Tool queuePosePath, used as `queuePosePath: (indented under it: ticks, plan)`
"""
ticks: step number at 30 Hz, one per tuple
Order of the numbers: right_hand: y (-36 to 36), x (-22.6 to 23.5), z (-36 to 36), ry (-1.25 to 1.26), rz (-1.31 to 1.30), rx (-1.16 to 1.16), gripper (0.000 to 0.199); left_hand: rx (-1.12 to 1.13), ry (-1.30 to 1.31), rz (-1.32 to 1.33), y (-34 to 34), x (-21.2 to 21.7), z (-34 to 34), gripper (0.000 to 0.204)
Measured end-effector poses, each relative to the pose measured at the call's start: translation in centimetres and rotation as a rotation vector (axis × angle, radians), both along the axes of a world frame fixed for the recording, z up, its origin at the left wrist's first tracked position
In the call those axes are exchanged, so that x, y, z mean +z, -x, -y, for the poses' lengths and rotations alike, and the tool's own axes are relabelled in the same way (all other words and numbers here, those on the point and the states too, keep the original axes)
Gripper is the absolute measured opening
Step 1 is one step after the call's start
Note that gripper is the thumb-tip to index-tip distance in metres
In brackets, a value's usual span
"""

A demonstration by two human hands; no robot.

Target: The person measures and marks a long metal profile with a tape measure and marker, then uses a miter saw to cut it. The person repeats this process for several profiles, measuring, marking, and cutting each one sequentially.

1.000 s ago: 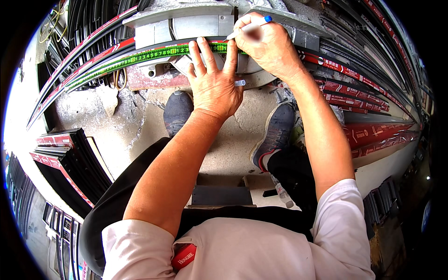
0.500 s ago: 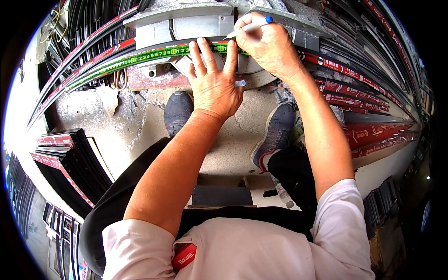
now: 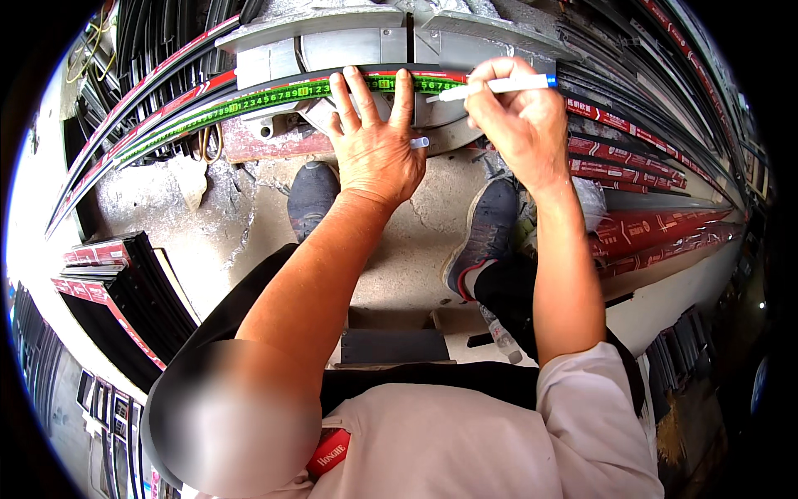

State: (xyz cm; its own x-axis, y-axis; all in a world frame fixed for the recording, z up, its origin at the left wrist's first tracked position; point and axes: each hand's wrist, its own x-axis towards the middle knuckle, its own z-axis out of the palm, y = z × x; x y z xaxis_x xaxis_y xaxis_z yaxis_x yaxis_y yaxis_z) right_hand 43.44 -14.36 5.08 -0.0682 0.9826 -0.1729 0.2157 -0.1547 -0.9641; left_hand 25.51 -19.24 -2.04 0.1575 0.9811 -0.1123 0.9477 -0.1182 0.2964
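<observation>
My left hand (image 3: pixel 376 154) lies flat with fingers spread, pressing a green tape measure (image 3: pixel 291 91) along a long dark profile bar (image 3: pixel 378 70) with red protective film. From under that palm, on the thumb side, pokes a small translucent tube end (image 3: pixel 421 143); what holds it is hidden. My right hand (image 3: pixel 525 121) grips a white marker (image 3: pixel 511 84) with a blue end. Its tip points left, in front of the tape; whether it touches anything is unclear. Bar and tape cross a silver metal machine bed (image 3: pixel 349 48) with a dark slot.
Many dark and red-filmed profiles (image 3: pixel 623 158) lie to the right, and more (image 3: pixel 158 75) at the far left. Black profiles (image 3: pixel 125 291) are stacked at the left. My shoes (image 3: pixel 490 224) rest on the dusty floor, near a plastic bottle (image 3: pixel 503 339).
My right hand has drawn back to the right and nearer with the marker, away from the bar and turned more palm up. My left hand stays spread on the tape.
</observation>
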Motion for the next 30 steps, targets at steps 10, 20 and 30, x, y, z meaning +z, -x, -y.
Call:
queuePosePath:
  ticks: [10, 20, 30]
  plan:
    - [0.3, -1.3, 4.4, 0.214, 0.066, -0.027, 0.007, -0.013, -0.005, -0.005, 0.0, -0.1, 0.0, 0.1]
    - [3.1, -4.6, 6.1, 0.265, -0.05, -0.128, 0.015, -0.006, -0.003, -0.014, 0.0, -0.4, 0.0, 0.09]
    - [4.6, -5.7, 6.5, 0.192, 0.125, -0.245, 0.024, -0.013, -0.003, -0.055, -0.2, -1.0, 0.0, 0.092]
